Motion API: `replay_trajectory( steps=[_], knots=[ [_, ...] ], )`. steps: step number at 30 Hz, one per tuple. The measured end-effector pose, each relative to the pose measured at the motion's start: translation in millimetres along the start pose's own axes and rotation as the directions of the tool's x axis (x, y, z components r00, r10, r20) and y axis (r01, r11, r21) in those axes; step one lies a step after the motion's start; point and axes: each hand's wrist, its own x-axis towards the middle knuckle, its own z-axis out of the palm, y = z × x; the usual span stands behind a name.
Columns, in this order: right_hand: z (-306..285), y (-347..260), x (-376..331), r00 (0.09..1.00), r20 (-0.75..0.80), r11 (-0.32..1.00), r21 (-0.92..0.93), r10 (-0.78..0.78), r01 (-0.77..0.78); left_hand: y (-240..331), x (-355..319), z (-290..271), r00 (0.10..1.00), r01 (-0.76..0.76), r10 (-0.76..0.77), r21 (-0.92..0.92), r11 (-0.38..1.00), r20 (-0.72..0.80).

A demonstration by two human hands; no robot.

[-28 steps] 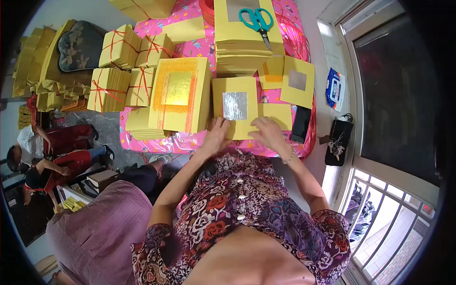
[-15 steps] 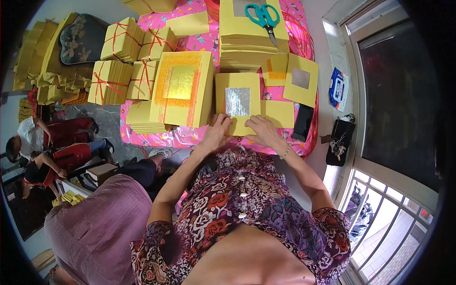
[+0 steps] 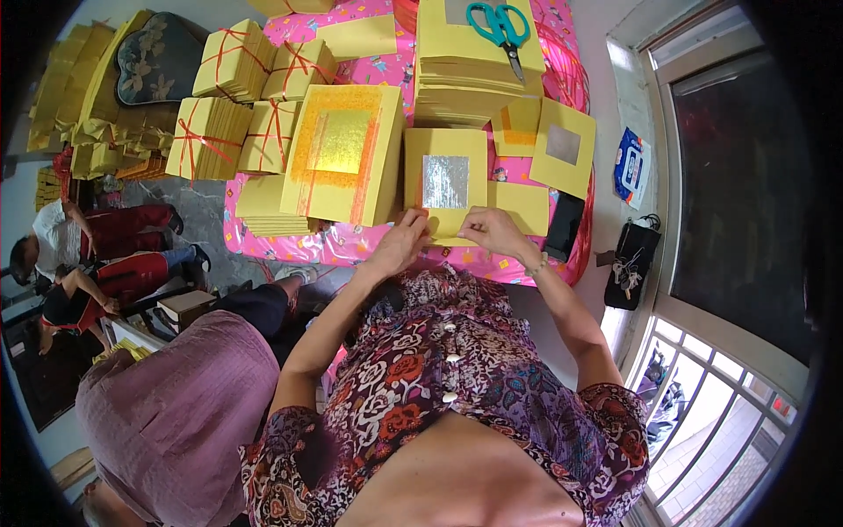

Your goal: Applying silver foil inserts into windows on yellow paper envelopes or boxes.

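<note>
In front of me lies a yellow paper sheet (image 3: 411, 167) with a silver foil square (image 3: 446, 182) at its middle. My left hand (image 3: 400, 245) is closed on its near left corner, fingertips on top at the edge. At the near right edge my right hand (image 3: 497, 232) pinches the paper between thumb and fingers; the near edge looks slightly lifted. Left of the sheet stands a thick yellow paper stack (image 3: 389, 167), its top sheet bearing gold foil in an orange frame. Another foil sheet (image 3: 562, 145) and a plain yellow piece (image 3: 518, 207) lie to the right.
Teal-handled scissors (image 3: 499, 25) rest on a tall paper stack (image 3: 465, 104) behind. Bundles tied with red string (image 3: 211, 132) fill the left. A black phone (image 3: 565, 223) lies at the right edge of the pink tablecloth (image 3: 351, 249). People sit at left; a person in mauve (image 3: 180, 422) is close beside me.
My fingers were lying flatter on the sheet's near edge. The right hand has drawn its fingers into a pinch there. The whole view has shifted slightly.
</note>
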Motion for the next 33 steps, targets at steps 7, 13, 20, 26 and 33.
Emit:
replay_trajectory(
  steps=[7, 13, 20, 26, 33],
  knots=[
    [-2.3, 2.7, 4.2, 0.998, 0.008, 0.996, 0.054, 0.069, -0.07, 1.8, 7.2, -1.9, 0.996, 0.094, -0.094, 0.004, 0.996, -0.009],
    [-0.6, 9.2, 8.9, 0.987, 0.059, 0.974, 0.164, 0.15, -0.158, -8.5, 14.2, 3.9, 0.991, 0.121, -0.124, -0.051, 0.991, -0.042],
    [4.6, 25.0, 11.6, 0.987, 0.04, 0.97, 0.182, 0.157, -0.161, -8.1, 19.4, 0.5, 0.99, 0.135, -0.137, -0.094, 0.986, -0.016],
    [0.0, 10.3, 12.0, 0.988, 0.044, 0.983, 0.106, 0.148, -0.152, -8.3, 16.8, 0.0, 0.99, 0.136, -0.139, -0.079, 0.988, -0.033],
    [-13.3, -10.2, 11.3, 0.996, -0.085, 0.993, -0.117, -0.033, 0.023, 35.2, 14.4, -8.6, 0.976, 0.043, -0.018, 0.108, 0.993, -0.217]
  ],
)
